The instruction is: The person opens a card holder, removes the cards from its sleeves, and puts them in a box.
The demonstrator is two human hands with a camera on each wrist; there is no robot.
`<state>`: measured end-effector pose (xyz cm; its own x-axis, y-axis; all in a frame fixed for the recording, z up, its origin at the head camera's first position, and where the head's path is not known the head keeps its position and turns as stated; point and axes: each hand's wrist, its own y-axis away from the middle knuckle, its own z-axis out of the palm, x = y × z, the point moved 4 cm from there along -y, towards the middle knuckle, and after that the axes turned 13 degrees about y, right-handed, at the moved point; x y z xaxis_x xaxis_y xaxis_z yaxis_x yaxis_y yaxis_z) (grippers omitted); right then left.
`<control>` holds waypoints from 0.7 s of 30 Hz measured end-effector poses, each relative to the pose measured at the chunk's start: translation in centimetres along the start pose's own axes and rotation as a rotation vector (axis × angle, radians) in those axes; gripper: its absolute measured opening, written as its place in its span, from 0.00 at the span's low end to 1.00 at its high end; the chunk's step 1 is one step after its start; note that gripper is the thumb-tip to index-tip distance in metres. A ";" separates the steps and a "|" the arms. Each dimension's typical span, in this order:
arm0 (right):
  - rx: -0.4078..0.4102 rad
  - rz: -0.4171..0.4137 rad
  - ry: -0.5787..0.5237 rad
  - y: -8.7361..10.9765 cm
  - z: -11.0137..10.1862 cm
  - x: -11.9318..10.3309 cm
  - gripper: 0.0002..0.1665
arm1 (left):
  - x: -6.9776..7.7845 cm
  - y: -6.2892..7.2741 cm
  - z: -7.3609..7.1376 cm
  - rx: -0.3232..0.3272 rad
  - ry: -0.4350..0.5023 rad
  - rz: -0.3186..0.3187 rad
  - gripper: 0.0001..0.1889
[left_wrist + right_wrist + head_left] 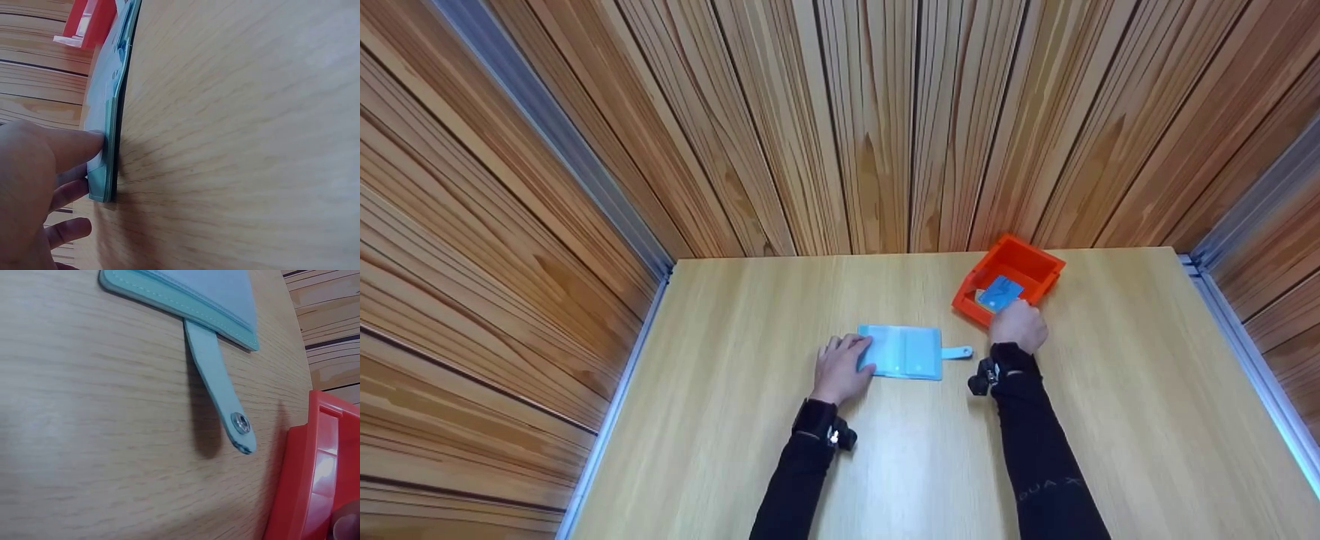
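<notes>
A light-blue card wallet (901, 352) lies unfolded and flat on the table, its snap strap (958, 352) pointing right. My left hand (840, 371) rests at the wallet's left end, fingers spread; the left wrist view shows the thumb (84, 145) pressing on its top face. My right hand (1018, 326) reaches over the near edge of an orange-red bin (1039, 274), its fingers bent. Against those fingers, inside the bin, is a blue card (1000, 292); whether they grip it is hidden. Only a fingertip (346, 526) of this hand shows in the right wrist view.
The bin stands at the table's back right, by the wood-plank wall (885, 150). Part of a pale item (979, 295) shows beside the blue card. Metal rails (615, 397) border the wooden table (720, 420) at its sides.
</notes>
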<state>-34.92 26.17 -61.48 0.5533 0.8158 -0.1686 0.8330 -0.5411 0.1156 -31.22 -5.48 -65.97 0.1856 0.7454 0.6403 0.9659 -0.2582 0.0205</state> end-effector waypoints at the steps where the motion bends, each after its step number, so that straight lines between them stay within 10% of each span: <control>1: 0.002 -0.001 -0.006 0.0 0.0 0.0 0.19 | 0.0 0.0 0.0 -0.001 -0.001 0.001 0.29; 21: 0.164 -0.230 -0.139 1.4 -3.1 -1.3 0.24 | 0.1 0.0 0.0 -0.007 -0.001 0.007 0.30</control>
<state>-34.46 24.96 -58.05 0.3358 0.8911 -0.3052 0.9196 -0.3802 -0.0984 -31.20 -5.43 -65.94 0.1924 0.7445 0.6393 0.9633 -0.2677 0.0218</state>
